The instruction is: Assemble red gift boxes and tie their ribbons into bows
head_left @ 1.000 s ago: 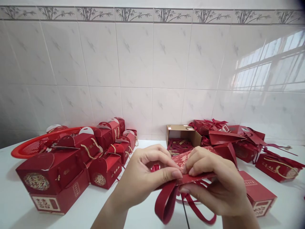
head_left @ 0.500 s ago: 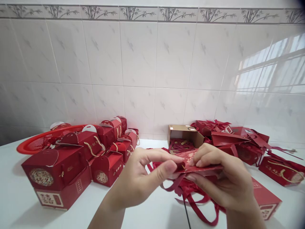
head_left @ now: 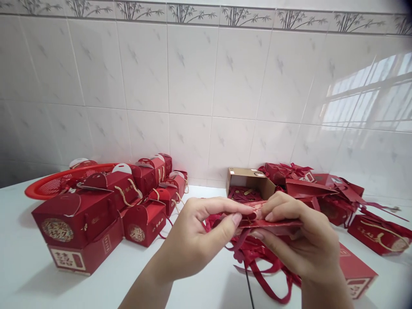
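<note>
In the middle of the head view, a red printed paper box [head_left: 280, 226], looking flat or partly folded, is held between both hands above the table. My right hand [head_left: 298, 234] grips it from the right, fingers on top and thumb beneath. My left hand [head_left: 206, 240] pinches a red ribbon [head_left: 243, 239] at the box's left end, thumb and forefinger nearly together; the exact grip is partly hidden. Below the hands, loops of red ribbon [head_left: 270, 289] lie on the white table [head_left: 196, 287].
Several assembled red gift boxes [head_left: 74, 219] with rope handles stand stacked at the left, by a red plastic basket [head_left: 41, 191]. An open cardboard box [head_left: 265, 186] of red ribbons stands at the back. More red boxes and bags [head_left: 309, 189] are piled right; one red box [head_left: 357, 268] lies near my right wrist.
My left fingers have shifted slightly right along the box's edge, closer to my right hand. The whole view has tilted a little; both hands still hold the box.
</note>
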`<state>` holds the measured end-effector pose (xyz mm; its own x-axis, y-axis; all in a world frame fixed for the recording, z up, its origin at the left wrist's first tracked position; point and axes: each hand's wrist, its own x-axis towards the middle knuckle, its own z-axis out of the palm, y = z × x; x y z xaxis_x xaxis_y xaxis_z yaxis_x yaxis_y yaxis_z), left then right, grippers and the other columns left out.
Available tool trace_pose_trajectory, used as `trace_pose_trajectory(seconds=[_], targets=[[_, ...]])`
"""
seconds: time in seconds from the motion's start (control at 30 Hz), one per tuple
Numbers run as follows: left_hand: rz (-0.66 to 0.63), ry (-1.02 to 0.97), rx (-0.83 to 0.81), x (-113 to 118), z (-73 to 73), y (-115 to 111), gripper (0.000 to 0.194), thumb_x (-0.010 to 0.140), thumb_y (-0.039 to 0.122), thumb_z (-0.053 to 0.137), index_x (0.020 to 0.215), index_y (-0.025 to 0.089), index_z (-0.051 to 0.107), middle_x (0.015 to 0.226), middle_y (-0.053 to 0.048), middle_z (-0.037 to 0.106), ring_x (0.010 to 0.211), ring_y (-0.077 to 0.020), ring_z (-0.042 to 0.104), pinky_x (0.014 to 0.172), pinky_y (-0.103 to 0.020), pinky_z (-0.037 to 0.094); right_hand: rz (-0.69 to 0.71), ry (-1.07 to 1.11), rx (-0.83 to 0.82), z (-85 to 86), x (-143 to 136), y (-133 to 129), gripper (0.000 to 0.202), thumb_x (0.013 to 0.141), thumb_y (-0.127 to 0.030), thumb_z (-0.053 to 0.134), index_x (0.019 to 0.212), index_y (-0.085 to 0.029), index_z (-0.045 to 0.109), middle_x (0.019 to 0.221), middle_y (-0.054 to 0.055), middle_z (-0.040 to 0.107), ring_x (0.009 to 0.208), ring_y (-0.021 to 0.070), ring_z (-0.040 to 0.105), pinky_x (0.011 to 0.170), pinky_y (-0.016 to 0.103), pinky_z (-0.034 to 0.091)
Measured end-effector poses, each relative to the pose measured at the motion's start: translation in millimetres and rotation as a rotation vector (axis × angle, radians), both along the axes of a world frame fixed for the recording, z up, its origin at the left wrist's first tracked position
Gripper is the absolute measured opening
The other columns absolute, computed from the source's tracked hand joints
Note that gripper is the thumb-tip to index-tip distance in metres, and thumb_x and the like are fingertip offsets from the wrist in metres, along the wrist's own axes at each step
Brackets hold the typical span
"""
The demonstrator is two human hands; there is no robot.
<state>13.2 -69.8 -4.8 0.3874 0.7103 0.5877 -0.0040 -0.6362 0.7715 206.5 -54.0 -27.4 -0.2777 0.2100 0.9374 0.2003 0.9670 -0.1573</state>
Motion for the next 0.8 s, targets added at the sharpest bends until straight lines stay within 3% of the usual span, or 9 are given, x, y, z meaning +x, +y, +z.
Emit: trace_pose_trajectory(seconds=[0.27,0.47,0.67,0.8], targets=[[-0.022,0.001,0.034,-0.8,1.6,-2.8,0.024,0.087,0.011,0.055,0.099,0.019,0.073,0.102,-0.003,0.074,0.098,-0.0152,0.067,0.087,-0.022,0.053,-0.004,0.015,0.025,-0.8,4.9,1.1,0.03,0.071,0.001,0.068,0.09,-0.019,0.056,0.077,0.003,0.061,0.07,0.0168,0.059,0.057,0.032,0.051],[0.029,-0.019,-0.023,2.1,0.0,-3.3,0.013,0.087,0.02,0.057,0.093,0.015,0.068,0.086,-0.004,0.071,0.08,-0.0131,0.065,0.068,-0.02,0.053,-0.075,0.05,0.058,-3.2,6.6,2.1,0.03,0.069,-0.003,0.07,0.09,-0.021,0.057,0.076,0.003,0.062,0.07,0.0188,0.061,0.057,0.033,0.052],[-0.05,-0.04,-0.059,1.2,-1.7,-0.8,0.016,0.086,0.026,0.06,0.09,0.013,0.068,0.092,-0.009,0.072,0.092,-0.0203,0.065,0.076,-0.028,0.054,-0.063,0.076,0.089,-3.6,5.3,3.1,0.029,0.069,-0.004,0.071,0.089,-0.021,0.058,0.074,0.003,0.062,0.069,0.0193,0.062,0.058,0.034,0.052],[-0.02,-0.036,-0.038,1.0,-1.8,-0.2,0.013,0.084,0.023,0.059,0.088,0.013,0.068,0.091,-0.01,0.073,0.097,-0.0236,0.066,0.077,-0.031,0.054,-0.07,0.078,0.071,-3.8,4.4,3.6,0.027,0.07,-0.006,0.071,0.088,-0.021,0.057,0.073,0.003,0.061,0.067,0.0189,0.061,0.058,0.034,0.051]])
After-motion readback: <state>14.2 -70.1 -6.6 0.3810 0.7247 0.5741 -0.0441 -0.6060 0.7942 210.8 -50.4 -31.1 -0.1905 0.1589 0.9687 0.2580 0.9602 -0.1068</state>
